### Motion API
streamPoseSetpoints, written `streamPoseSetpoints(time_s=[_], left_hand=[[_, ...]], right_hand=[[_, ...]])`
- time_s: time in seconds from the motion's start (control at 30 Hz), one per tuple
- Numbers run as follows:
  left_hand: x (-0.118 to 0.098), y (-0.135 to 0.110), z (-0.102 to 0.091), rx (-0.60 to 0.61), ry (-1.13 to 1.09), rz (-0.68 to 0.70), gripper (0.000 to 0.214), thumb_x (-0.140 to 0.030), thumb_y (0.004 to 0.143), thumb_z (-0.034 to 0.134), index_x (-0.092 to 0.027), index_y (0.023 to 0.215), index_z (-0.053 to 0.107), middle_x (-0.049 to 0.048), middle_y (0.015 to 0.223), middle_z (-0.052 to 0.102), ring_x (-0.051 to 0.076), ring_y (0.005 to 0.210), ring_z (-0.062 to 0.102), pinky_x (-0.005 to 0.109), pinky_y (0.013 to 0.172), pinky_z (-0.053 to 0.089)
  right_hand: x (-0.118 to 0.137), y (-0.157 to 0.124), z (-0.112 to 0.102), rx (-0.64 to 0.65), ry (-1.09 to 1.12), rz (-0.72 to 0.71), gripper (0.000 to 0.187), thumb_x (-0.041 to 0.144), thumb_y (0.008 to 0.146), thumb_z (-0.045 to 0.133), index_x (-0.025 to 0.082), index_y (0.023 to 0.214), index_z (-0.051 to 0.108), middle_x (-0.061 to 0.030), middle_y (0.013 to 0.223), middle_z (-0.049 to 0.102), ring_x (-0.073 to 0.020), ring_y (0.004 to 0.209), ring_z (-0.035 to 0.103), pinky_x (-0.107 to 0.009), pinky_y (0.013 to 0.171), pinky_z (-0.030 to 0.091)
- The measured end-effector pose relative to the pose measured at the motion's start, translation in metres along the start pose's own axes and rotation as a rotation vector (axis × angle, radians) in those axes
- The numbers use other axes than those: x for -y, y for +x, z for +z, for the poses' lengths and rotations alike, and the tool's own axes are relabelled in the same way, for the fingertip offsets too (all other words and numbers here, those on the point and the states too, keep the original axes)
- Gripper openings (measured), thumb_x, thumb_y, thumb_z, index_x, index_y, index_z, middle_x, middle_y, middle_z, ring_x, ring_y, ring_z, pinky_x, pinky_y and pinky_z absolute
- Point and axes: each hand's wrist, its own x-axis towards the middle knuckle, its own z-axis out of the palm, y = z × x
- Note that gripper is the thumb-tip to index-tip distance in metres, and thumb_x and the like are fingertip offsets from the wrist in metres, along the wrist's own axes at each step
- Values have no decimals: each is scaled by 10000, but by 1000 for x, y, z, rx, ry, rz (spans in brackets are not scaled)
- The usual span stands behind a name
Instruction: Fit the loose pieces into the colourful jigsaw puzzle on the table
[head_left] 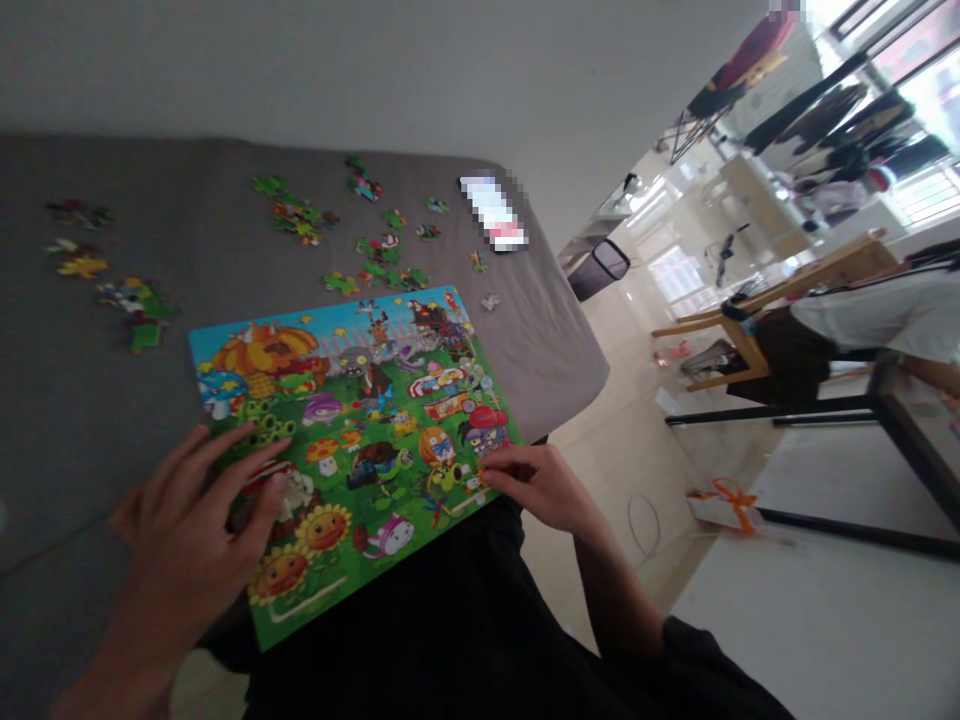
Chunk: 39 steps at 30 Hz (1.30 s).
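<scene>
A colourful cartoon jigsaw board (375, 440) with sunflowers, a pumpkin and zombie figures lies tilted at the front edge of the grey-covered surface, its near edge over my lap. My left hand (202, 510) rests on the board's left side with its fingers spread. At the lower right edge my right hand (536, 480) has thumb and fingertips pinched together against the picture; what is between them is too small to tell. Beyond the board lie loose jigsaw pieces (382, 250) in small groups, with another pile (139, 310) to the left.
A phone (493, 213) lies on the grey cloth (547, 340) near its right end. On the right, past the pale tiled floor, a person in a white top (885, 315) sits on a wooden chair (739, 350). A dark-framed table (787, 412) stands close by.
</scene>
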Motion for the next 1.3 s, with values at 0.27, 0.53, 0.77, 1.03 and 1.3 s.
streamPoseSetpoints(time_s=[0.27, 0.53, 0.77, 1.03, 1.3], left_hand=[[7, -2, 0, 37, -16, -10, 326, -460, 1117, 508, -407, 1367, 711, 65, 1519, 669, 389, 1614, 448, 680, 1318, 309], [2, -2, -2, 33, 2, -1, 315, -450, 1138, 475, -335, 1305, 716, 117, 1509, 671, 415, 1600, 468, 707, 1296, 322], [4, -3, 0, 29, -18, -4, 304, -434, 1131, 502, -358, 1323, 724, 103, 1528, 666, 410, 1610, 455, 704, 1307, 299], [14, -7, 2, 49, 15, 37, 311, -393, 1137, 519, -370, 1389, 699, 97, 1579, 629, 392, 1642, 407, 676, 1291, 320], [8, -4, 2, -1, 10, 42, 320, -360, 1139, 516, -282, 1332, 760, 137, 1531, 675, 417, 1602, 463, 687, 1280, 328]], right_hand=[[3, 6, -7, 5, -60, -30, 216, 401, 1001, 776, 245, 1081, 902, -30, 915, 863, -182, 734, 758, -288, 687, 604], [11, 2, -8, 32, -141, -312, 200, 339, 1089, 680, 218, 1099, 838, -49, 954, 841, -147, 757, 743, -248, 720, 591], [8, 7, -10, 88, -153, -213, 247, 407, 1088, 676, 213, 1089, 830, -40, 927, 827, -133, 695, 697, -243, 657, 563], [8, 11, -14, 146, -22, -72, 274, 461, 1044, 718, 216, 1077, 838, -5, 799, 762, -102, 536, 578, -222, 488, 467], [20, 29, -19, 208, -83, -219, 212, 359, 1060, 695, 249, 1108, 869, -43, 981, 841, -155, 738, 745, -279, 677, 603]])
